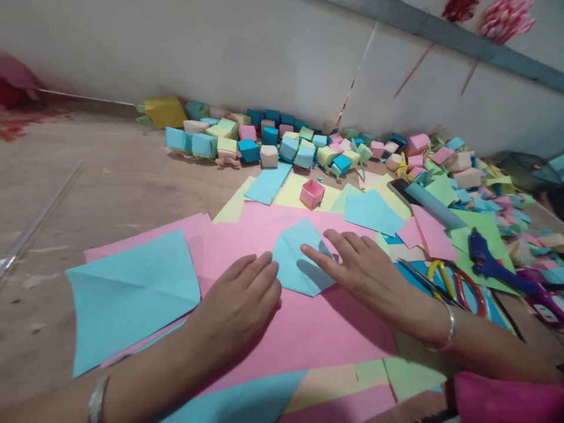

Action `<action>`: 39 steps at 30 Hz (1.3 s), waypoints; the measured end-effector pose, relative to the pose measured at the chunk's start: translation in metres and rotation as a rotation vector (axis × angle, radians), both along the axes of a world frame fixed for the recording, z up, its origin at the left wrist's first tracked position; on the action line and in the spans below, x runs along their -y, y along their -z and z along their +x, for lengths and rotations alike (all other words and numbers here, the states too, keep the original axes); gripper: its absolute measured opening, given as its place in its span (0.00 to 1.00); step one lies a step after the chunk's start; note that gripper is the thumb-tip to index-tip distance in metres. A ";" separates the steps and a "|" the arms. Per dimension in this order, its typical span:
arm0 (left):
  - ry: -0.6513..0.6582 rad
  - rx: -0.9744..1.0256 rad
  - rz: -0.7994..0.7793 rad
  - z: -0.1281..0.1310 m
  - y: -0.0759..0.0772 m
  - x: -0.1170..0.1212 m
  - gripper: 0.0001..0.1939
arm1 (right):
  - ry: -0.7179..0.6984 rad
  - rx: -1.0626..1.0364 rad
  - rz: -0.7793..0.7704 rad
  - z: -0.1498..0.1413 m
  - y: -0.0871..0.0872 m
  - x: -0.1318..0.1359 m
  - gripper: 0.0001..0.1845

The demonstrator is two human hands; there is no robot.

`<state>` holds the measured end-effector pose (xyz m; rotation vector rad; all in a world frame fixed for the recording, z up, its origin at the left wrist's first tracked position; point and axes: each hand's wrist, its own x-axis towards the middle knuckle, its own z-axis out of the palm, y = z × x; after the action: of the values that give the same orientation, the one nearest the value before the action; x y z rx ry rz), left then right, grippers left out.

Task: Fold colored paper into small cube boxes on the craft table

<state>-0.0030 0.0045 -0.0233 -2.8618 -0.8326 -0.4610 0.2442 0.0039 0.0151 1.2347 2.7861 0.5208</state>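
A small folded blue paper [296,258] lies on a large pink sheet [308,329] in front of me. My left hand [240,299] rests flat with its fingers together, the fingertips touching the blue paper's left edge. My right hand [359,267] lies flat on the paper's right side, fingers stretched out and pressing it down. A silver bangle shows on each wrist. Neither hand grips anything.
A bigger creased blue sheet [132,294] lies to the left. Several folded paper boxes [282,144] line the wall; one pink box [312,192] stands nearer. Scissors [453,285], a blue glue gun [493,264] and loose coloured sheets lie at the right.
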 end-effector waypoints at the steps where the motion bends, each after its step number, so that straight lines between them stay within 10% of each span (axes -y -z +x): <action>1: -0.011 -0.023 -0.018 -0.001 -0.002 -0.003 0.10 | -0.008 0.002 0.011 0.000 0.002 -0.002 0.32; 11: -0.060 0.006 -0.100 -0.003 -0.001 -0.008 0.08 | -0.283 -0.275 0.011 -0.002 0.010 -0.003 0.10; 22: 0.022 -0.016 -0.181 0.000 -0.008 0.003 0.12 | -0.222 -0.731 -0.588 0.004 0.026 -0.020 0.11; 39: 0.093 0.130 -0.063 0.001 0.007 0.020 0.13 | -0.028 -0.444 -0.164 -0.009 0.048 -0.010 0.18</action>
<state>-0.0022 -0.0151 -0.0301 -2.9645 -0.7482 -0.6492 0.2351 0.0135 -0.0327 1.4232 3.1209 0.0103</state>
